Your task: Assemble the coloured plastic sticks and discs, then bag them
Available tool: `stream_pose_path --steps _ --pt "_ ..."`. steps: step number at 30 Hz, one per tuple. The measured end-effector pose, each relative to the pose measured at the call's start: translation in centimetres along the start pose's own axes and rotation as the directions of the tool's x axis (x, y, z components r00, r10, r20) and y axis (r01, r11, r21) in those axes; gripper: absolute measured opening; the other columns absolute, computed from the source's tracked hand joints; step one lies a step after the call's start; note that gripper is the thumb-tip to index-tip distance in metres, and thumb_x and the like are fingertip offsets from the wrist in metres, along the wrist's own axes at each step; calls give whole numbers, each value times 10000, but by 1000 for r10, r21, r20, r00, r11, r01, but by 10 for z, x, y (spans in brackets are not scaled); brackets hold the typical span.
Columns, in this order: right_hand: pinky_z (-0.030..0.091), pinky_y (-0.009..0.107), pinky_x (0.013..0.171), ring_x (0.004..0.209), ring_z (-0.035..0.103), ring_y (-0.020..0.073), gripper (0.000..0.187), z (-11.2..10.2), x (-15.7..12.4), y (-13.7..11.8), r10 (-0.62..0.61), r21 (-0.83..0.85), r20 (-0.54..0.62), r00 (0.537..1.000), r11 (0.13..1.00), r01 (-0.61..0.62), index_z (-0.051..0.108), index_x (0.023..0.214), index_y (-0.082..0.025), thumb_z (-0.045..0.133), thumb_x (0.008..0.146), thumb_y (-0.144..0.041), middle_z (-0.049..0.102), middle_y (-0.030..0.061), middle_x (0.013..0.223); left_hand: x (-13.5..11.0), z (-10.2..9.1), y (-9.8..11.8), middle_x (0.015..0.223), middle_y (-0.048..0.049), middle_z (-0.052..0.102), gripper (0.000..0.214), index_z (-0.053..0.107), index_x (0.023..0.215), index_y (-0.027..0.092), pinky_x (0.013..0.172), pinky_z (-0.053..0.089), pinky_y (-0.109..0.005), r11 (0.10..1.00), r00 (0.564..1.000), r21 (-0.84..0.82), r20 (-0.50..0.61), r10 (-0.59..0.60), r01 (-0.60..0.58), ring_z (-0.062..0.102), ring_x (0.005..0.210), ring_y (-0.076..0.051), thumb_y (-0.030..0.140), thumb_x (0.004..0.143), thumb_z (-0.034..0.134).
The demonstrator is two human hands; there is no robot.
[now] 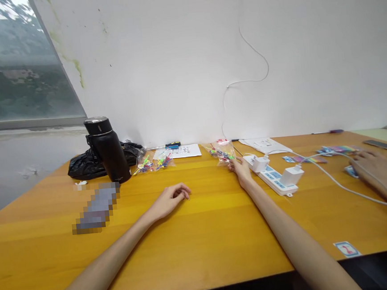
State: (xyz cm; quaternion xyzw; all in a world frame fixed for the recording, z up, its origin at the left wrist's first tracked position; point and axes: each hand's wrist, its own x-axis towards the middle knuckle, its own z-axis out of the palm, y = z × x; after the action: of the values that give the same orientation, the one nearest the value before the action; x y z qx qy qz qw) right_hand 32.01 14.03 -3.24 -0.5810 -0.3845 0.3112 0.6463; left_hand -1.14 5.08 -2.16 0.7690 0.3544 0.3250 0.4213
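Forward over the orange-yellow wooden bench, the right arm stretches out so that the right hand meets the near right corner of a clear plastic bag of small red, blue, green and yellow plastic pieces. Its fingers are drawn together with only a narrow spread, their tips against the bag; whether they pinch the film or merely touch it, I cannot tell. That bag lies towards the back of the bench, near the white wall, between a white sheet of paper with dark handwriting and a white power strip with blue socket panels. The strip, with two white plug-in chargers on it, sits just to the right of the right hand. The left hand rests on the bench, well apart from the bag, its fingers loosely curled towards the thumb, a small gap between, with nothing visible in them. Beyond it lie two similar clear bags of coloured pieces, near a tall matte-black bottle. At far right, a co-worker's hand is over the bench.
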Motion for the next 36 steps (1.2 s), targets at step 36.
stream_pose_path --steps 36 --pt "317 248 625 674 581 170 239 32 -69 -25 -184 -488 715 674 560 670 696 957 -229 459 920 -229 713 21 806 4 -44 -37 1591 -115 281 387 611 1246 161 1175 273 -533 754 931 626 -360 56 197 272 1422 -355 274 897 487"
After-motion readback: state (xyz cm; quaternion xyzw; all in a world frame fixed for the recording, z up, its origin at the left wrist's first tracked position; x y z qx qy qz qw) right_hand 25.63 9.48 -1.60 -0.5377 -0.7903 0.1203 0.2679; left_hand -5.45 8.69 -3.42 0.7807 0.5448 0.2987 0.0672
